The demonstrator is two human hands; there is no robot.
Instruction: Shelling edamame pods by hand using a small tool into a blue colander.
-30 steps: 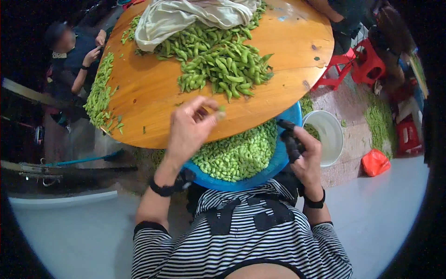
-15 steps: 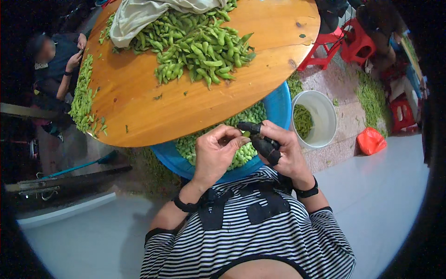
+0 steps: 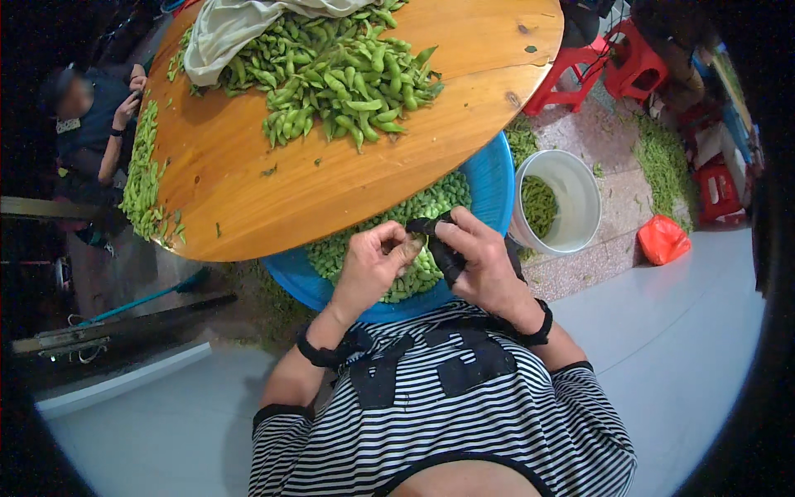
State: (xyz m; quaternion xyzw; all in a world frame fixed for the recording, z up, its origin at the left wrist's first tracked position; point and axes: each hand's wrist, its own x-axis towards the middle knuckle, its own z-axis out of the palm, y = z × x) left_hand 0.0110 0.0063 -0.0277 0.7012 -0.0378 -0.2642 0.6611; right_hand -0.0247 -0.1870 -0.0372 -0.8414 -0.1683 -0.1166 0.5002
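Note:
My left hand (image 3: 369, 263) and my right hand (image 3: 480, 258) meet over a blue basin (image 3: 497, 186) of shelled green soybeans (image 3: 426, 277). Both are closed, fingertips pinched together on an edamame pod (image 3: 425, 238) that shows only as a sliver of green. Black covers wrap the thumb and forefinger of my right hand and hide most of the pod. Beyond the hands, a heap of whole edamame pods (image 3: 356, 87) lies on a wooden tabletop (image 3: 273, 203) that overhangs the basin.
A white bucket (image 3: 584, 224) holding green pods stands right of the basin. Further right are red stools (image 3: 633, 66), a red plastic bag (image 3: 662, 240) and scattered pods (image 3: 662, 170) on the floor. A pale cloth (image 3: 219, 41) covers part of the heap. Another person (image 3: 95, 116) sits at the left, by more pods (image 3: 145, 182).
My fingertips have shifted slightly left and drawn closer together. My right hand has rolled over, so less of the pod shows. The view has moved a little.

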